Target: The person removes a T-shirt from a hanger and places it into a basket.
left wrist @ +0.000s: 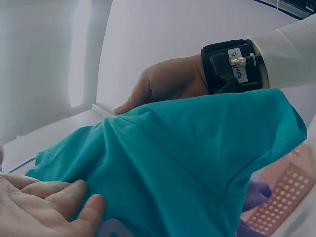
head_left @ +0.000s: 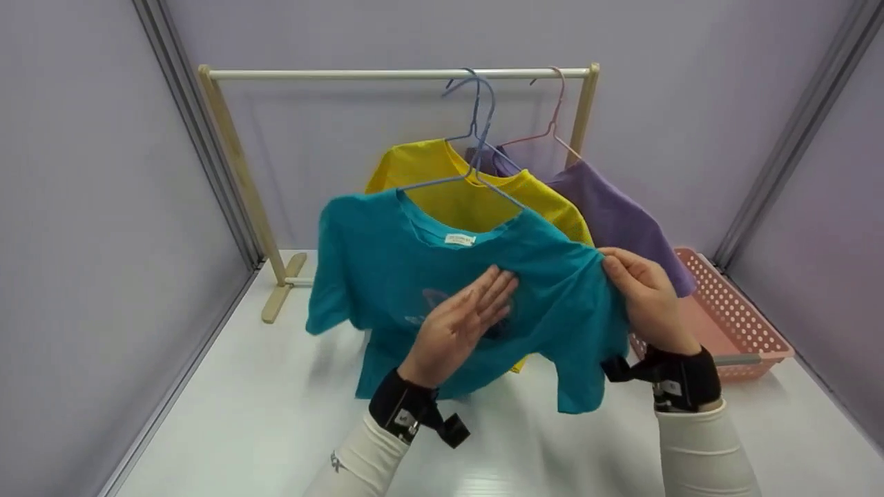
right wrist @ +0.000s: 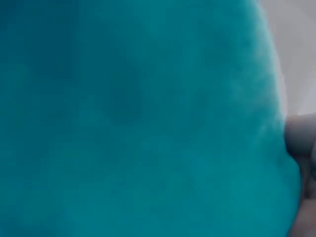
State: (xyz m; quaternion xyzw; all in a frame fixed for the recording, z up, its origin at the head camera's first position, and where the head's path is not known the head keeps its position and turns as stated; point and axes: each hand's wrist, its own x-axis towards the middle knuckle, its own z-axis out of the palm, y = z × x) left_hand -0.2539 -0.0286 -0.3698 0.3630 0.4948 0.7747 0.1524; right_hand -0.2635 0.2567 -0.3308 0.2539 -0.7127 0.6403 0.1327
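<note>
above the white counter [head_left: 276, 400], we seem to be straightening the teal shirt [head_left: 373, 255] on its blue hanger [head_left: 435, 183]; the next move likely calls for a taut shoulder and a light palm across the front. our right grip [head_left: 648, 297] pinches the shirt at its shoulder, the sleeve hanging below and the body spreading off to the left, while our left grip [head_left: 456, 328], fingers straight, lies over the printed chest, grasping nothing; whether the hanger sits on the rail [head_left: 331, 74] we cannot tell
</note>
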